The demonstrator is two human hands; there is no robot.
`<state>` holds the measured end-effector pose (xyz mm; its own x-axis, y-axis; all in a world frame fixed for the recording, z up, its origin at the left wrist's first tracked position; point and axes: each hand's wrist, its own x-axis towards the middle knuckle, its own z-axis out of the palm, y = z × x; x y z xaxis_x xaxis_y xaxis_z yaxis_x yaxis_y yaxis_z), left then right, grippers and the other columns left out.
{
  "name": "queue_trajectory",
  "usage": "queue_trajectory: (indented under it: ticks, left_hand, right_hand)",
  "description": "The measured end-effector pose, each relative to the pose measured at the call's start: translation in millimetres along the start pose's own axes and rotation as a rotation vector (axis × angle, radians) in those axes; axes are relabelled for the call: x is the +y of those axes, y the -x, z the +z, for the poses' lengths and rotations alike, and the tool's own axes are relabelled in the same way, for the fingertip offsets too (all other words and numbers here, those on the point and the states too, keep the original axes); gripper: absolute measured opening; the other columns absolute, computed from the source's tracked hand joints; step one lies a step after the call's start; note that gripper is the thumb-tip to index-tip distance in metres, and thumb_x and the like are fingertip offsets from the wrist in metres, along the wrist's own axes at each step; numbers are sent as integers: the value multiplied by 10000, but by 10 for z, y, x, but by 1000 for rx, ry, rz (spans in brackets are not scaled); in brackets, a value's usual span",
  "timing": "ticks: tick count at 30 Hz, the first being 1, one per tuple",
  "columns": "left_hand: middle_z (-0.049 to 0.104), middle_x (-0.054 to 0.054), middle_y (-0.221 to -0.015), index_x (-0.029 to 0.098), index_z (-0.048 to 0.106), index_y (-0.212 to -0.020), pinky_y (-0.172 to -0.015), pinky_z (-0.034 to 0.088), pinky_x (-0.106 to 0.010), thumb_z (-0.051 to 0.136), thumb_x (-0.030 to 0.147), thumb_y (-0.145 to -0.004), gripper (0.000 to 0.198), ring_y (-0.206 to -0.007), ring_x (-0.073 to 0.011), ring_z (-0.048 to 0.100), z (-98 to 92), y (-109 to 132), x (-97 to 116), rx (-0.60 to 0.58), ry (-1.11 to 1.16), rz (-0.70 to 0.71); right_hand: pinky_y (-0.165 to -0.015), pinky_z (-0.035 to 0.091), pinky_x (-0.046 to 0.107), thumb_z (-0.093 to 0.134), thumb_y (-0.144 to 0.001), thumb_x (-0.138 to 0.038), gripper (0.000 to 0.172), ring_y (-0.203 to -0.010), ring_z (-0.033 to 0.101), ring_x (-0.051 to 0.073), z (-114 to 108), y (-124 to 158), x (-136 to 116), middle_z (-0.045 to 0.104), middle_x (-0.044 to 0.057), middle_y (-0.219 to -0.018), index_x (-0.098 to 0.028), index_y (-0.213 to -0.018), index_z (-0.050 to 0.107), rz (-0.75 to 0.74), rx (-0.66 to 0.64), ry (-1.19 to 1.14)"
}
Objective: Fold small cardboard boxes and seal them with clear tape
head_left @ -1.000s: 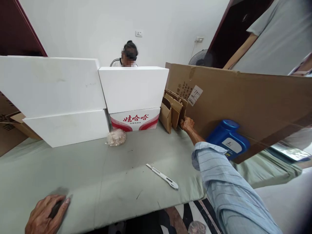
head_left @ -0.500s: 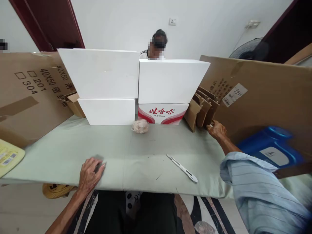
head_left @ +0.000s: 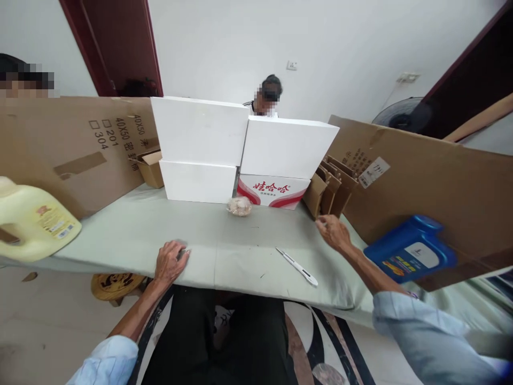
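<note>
My left hand (head_left: 170, 263) rests on the cloth-covered table near its front edge, fingers loosely curved and thumb apart, with a dark patch of shade under them. My right hand (head_left: 333, 231) is by the lower front edge of the folded brown cardboard pieces (head_left: 334, 190). Its fingers are drawn together; what they hold, if anything, is too small to make out. Between the hands lies a white craft knife (head_left: 297, 267) with a thin blade, pointing away to the left. Farther back, a clear plastic-wrapped bundle (head_left: 239, 206) sits in front of the white boxes (head_left: 200, 182).
A white box with red lettering (head_left: 274, 191) stands under another. Large cardboard panels (head_left: 100, 155) flank both sides. A yellow jug (head_left: 44, 224) is at left, a blue bottle (head_left: 412, 251) at right. A wooden stool (head_left: 116, 283) is below. People sit beyond the boxes.
My right hand has moved left and slightly toward me, along the bottom of the cardboard pieces. The view has turned left, showing more of the yellow jug. My left hand still rests on the table.
</note>
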<state>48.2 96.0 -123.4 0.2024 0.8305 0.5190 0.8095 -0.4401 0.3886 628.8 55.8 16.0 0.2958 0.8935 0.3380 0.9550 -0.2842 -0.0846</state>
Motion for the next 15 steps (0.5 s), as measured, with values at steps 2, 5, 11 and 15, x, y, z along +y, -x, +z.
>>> queue_trajectory:
  ticks: [2,5,11,15]
  left_hand:
    - [742,-92,-1001,197,740,-962,-924,482,-393,599,324,-974,190,-1025,-286,637,-25,-29,39,-20,30,-33]
    - [738,-96,-1003,192,737,-945,-934,490,-392,618,272,-953,143,-1030,-278,639,-78,-61,120,-22,49,-55]
    - [749,-104,-1062,168,741,-1000,-1007,508,-404,624,152,-924,140,-1081,-263,662,-232,220,488,-42,114,-24]
    - [769,-62,-946,168,757,-899,-883,561,-291,659,72,-862,142,-935,-198,716,-289,605,1009,-101,196,20]
  right_hand:
    - [-876,523,344,543,-991,-368,312,-1001,704,257,176,398,-227,764,126,-1121,-179,-1122,755,-110,-58,-43]
    - [-918,550,363,549,-985,-478,331,-1079,703,279,447,982,-465,753,111,-1111,-220,-1076,735,-275,-96,-77]
    - [-938,557,411,419,-1014,-390,334,-1023,697,298,748,1384,-583,726,131,-1029,-225,-1034,709,-302,34,-46]
    - [-917,573,461,372,-1001,-391,380,-944,719,324,880,1278,-547,722,132,-932,-253,-913,715,-268,147,-92]
